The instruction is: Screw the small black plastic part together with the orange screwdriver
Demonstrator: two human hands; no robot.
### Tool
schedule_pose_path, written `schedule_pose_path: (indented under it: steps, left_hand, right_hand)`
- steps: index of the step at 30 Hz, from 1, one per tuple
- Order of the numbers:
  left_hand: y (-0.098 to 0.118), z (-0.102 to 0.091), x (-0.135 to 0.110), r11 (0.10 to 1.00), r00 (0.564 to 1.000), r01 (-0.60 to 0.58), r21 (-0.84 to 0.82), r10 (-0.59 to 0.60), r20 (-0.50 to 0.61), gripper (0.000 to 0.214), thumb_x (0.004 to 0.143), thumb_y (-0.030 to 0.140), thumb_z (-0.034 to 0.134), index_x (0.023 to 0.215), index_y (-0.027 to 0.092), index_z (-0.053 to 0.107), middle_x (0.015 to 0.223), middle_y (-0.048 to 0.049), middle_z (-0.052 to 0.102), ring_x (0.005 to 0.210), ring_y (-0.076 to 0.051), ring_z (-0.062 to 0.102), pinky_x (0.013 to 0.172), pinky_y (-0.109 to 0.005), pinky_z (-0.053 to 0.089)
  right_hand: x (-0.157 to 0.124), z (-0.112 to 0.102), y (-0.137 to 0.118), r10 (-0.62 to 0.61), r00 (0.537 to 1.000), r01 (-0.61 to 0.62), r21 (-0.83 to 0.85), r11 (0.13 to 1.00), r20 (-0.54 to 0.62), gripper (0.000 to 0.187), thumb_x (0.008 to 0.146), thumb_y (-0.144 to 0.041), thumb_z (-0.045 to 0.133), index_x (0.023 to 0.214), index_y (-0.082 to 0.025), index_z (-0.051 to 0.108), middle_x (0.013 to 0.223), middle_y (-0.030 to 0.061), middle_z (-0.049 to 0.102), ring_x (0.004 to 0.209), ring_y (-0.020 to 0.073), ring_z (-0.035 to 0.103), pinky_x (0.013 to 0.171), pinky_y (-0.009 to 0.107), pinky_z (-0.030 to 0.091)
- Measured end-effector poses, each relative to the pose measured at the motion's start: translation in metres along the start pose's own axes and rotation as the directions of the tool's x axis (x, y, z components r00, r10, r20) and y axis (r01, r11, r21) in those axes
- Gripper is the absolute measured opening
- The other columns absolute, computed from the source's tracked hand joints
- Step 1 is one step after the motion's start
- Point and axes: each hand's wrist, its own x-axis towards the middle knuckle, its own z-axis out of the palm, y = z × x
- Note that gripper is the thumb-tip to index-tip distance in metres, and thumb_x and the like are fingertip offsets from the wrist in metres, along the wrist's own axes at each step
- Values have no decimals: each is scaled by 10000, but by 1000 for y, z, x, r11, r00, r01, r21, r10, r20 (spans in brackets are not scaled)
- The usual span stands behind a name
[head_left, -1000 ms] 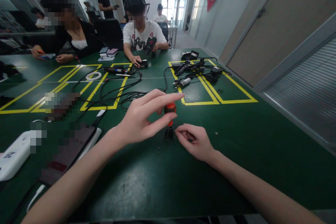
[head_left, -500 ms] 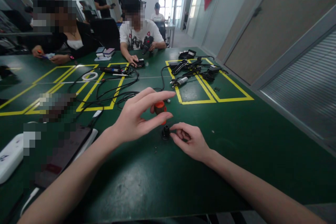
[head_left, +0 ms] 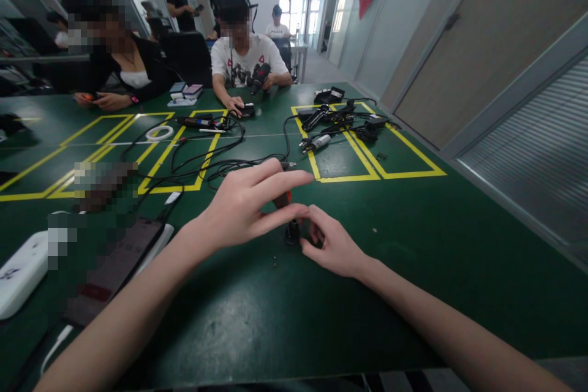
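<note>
My left hand [head_left: 245, 208] hovers over the green table [head_left: 285, 312], thumb and fingers pinched on a small orange-topped tool [head_left: 283, 198] that is mostly hidden behind the fingers. The tool stands over a small black part [head_left: 292, 233] resting on the table. My right hand [head_left: 334, 246] lies on the table just right of that part. Its fingers are curled and its fingertips press against the part's side, meeting my left thumb.
Black cables [head_left: 215, 162] sprawl over yellow-taped squares behind my hands. Handheld tools [head_left: 321, 116] lie in the right square. A white device [head_left: 21, 269] and a dark phone [head_left: 119, 257] sit at left. Two people sit across the table, with others standing further back.
My right hand slid left and closed in on the black part. My left hand lowered the orange tool onto it, so the orange top is now nearly covered.
</note>
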Motion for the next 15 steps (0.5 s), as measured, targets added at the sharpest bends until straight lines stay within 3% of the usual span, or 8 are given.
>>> schedule_pose_path:
  steps: [6, 9, 12, 15]
  left_hand:
    - [3, -1, 2, 992, 999, -10, -123, 15, 39, 542, 1019, 160, 400, 1558, 162, 462, 1117, -97, 681, 914, -171, 655, 816, -289, 550]
    - [1, 1, 1, 993, 1000, 29, -117, -30, -3, 506, 1052, 216, 502, 1556, 209, 462, 990, -39, 693, 827, -146, 650, 780, -259, 538]
    - [0, 0, 0, 995, 998, 63, -73, -62, 13, 438, 1017, 371, 657, 1414, 206, 572, 911, -6, 688, 758, -129, 642, 718, -227, 512]
    - [0, -3, 0, 998, 998, 50, -47, -48, 47, 329, 1020, 383, 637, 1276, 178, 616, 895, -12, 666, 746, -132, 627, 686, -231, 489]
  right_hand:
    - [2, 0, 5, -3, 998, 7, -58, 998, 60, 259, 845, -156, 704, 1094, -188, 642, 943, 9, 661, 602, 95, 537, 569, 236, 438]
    - [2, -1, 6, 3, 999, -1, -38, 999, 54, 239, 860, -162, 717, 1088, -190, 648, 931, 4, 676, 594, 91, 548, 563, 232, 445]
    - [2, -2, 7, 26, 999, -26, -9, 1000, 36, 237, 859, -189, 747, 1081, -190, 662, 840, -18, 676, 569, 95, 543, 553, 233, 447]
    - [2, -1, 10, 51, 998, -52, 31, 998, 35, 198, 858, -215, 772, 1023, -192, 664, 734, -48, 637, 541, 96, 534, 538, 231, 448]
